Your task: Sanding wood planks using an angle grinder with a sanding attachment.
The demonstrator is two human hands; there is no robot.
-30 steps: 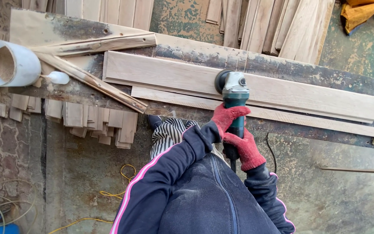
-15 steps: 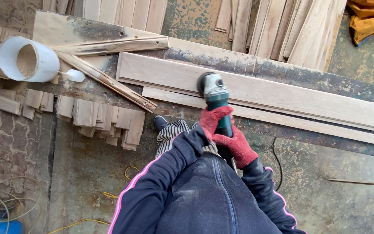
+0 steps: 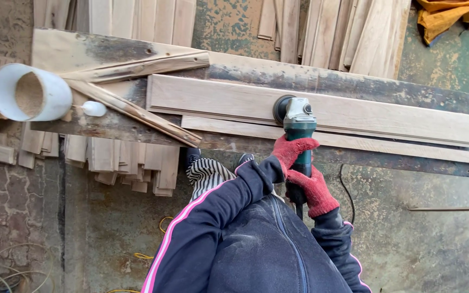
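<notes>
Angle grinder [image 3: 297, 122] now nearer plank [image 3: 354, 111] middle; left hand [image 3: 293, 152], right hand [image 3: 315, 191] fingers wrapped tight around its body.

Both red-gloved hands grip a green angle grinder [image 3: 297, 130]. Its disc rests on a long pale plank [image 3: 354, 111] lying across the workbench [image 3: 234, 73].

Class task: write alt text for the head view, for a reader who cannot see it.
Two red-gloved hands, left and right, grip a green grinder on a long plank on a bench. A white pipe lies at its left end.

Stained concrete floor [image 3: 424, 244], daylight.
</notes>
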